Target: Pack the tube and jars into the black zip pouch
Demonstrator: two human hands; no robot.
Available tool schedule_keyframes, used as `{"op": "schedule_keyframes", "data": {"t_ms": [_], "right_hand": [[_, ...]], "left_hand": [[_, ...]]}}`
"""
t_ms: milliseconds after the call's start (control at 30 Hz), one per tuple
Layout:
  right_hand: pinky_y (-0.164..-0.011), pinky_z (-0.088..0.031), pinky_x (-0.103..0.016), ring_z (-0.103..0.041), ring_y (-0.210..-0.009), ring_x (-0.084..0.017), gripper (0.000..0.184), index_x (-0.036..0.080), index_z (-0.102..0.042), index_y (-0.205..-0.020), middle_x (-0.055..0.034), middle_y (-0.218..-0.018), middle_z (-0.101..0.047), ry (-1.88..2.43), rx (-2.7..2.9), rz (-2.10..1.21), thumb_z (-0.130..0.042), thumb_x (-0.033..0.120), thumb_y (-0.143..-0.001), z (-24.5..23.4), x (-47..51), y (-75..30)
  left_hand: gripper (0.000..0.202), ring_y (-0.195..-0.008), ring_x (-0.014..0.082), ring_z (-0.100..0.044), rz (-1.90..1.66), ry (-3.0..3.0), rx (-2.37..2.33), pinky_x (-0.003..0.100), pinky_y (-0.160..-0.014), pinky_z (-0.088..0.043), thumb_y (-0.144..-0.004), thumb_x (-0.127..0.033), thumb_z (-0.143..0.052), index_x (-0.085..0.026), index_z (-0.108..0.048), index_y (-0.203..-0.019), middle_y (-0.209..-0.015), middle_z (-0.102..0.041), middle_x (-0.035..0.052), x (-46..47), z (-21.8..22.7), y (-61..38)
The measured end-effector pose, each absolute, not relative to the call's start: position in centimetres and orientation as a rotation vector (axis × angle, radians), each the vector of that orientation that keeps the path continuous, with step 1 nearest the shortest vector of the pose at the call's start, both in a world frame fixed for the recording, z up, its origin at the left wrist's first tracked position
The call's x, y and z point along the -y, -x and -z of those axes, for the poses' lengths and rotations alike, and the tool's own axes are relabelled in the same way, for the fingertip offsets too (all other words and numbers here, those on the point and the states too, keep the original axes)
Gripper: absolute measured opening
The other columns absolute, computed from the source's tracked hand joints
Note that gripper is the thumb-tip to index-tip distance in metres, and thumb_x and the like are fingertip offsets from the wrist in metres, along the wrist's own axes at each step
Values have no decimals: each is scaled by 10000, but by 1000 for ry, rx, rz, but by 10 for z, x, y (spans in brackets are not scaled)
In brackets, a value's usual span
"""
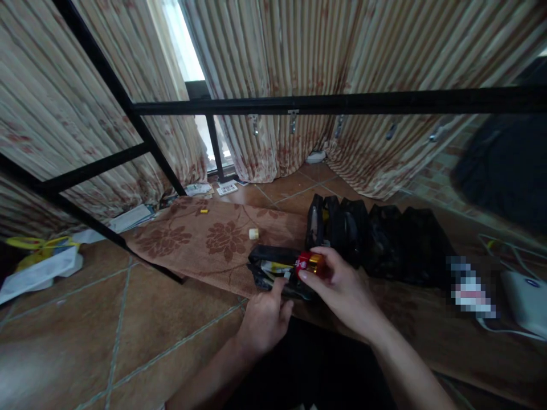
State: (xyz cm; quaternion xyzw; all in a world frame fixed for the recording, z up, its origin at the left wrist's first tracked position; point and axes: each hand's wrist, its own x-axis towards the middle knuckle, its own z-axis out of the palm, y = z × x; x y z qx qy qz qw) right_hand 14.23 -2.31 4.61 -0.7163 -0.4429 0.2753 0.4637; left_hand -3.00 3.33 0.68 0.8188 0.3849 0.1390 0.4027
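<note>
My right hand point(342, 287) holds a small red and gold cylinder point(311, 264) by its fingertips, just above a black mesh pouch point(273, 259) lying on a brown floral cloth point(213, 239). My left hand point(265, 319) rests on the pouch's near edge, thumb on the opening. A yellow and white item shows inside the pouch. Behind my right hand stands a row of black pouches point(376, 239).
A small white cap point(253, 233) and a tiny yellow piece point(204, 211) lie on the cloth. Black metal frame bars point(325, 103) cross overhead. Striped curtains hang behind. A white device point(523, 299) with cables sits at right. Plastic bags point(38, 267) and papers lie on the tiled floor at left.
</note>
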Motion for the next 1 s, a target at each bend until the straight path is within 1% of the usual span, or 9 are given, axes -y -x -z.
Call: {"op": "schedule_keyframes", "data": {"t_ms": [100,267,333,467,533,600,767,867,1000], "right_hand": [[-782,-455,-324,-660,-908,-224,421,211,-590,-1167,-64,-989,-715,2045,1444,-693,-648,392,-791,-43,-4,-130],[-714,-430,-335,-676,-875,-287,189,171,-664,-905,-113,-857,-719,2240,1681,-726,-647,214,-723,-29,-33,-121],[-745,-434,-346,-671,-914,-299,218,158,-664,-931,-139,-905,-714,2263,1691,-704,-648,193,-716,-27,-38,-120],[-834,-437,-351,-645,-1011,-283,321,163,-642,-1079,-144,-1042,-686,2270,1655,-642,-645,274,-779,-30,-35,-126],[-881,-430,-340,-634,-1045,-254,329,179,-620,-1150,-122,-1091,-676,2263,1620,-614,-586,281,-839,-33,-28,-132],[-915,-426,-329,-626,-1071,-233,330,182,-604,-1192,-108,-1126,-672,2240,1572,-591,-536,264,-880,-34,-20,-138],[-874,-474,-328,-657,-985,-215,264,184,-652,-1102,-85,-1085,-697,2029,1368,-553,-514,264,-892,-32,7,-143],[-840,-493,-338,-667,-958,-219,245,220,-670,-1047,-56,-1023,-711,1962,1190,-446,-502,319,-898,-27,25,-143],[-873,-493,-401,-656,-988,-249,265,260,-666,-1077,-51,-1073,-700,1915,1053,-432,-499,371,-905,-12,44,-141]], "left_hand": [[266,-736,205,-655,-292,-2092,-963,277,-702,-410,-900,-252,-472,-237,-574,-1145,-778,-691,26,-31,-4,33],[209,-744,203,-659,-231,-2118,-939,268,-671,-398,-932,-248,-402,-236,-592,-1021,-810,-692,40,-28,-6,39],[200,-729,204,-655,-223,-2122,-947,267,-657,-389,-931,-242,-397,-226,-589,-983,-791,-684,43,-29,-6,39],[192,-679,191,-639,-250,-2079,-953,259,-635,-374,-928,-265,-417,-232,-602,-967,-767,-676,34,-32,-5,38],[189,-639,181,-624,-264,-2048,-949,257,-627,-371,-919,-273,-440,-240,-616,-982,-742,-672,22,-32,-5,37],[222,-629,180,-621,-283,-2015,-942,260,-634,-380,-909,-273,-458,-246,-618,-1061,-741,-679,16,-33,-5,35],[408,-697,196,-647,-312,-1953,-938,279,-686,-425,-912,-309,-468,-238,-523,-1310,-778,-707,19,-33,-2,33],[453,-714,195,-649,-363,-1926,-933,275,-691,-440,-903,-327,-489,-232,-506,-1345,-734,-690,9,-36,1,35],[493,-669,171,-638,-442,-1862,-949,258,-681,-454,-888,-322,-520,-218,-477,-1368,-713,-673,-9,-42,1,35]]}}
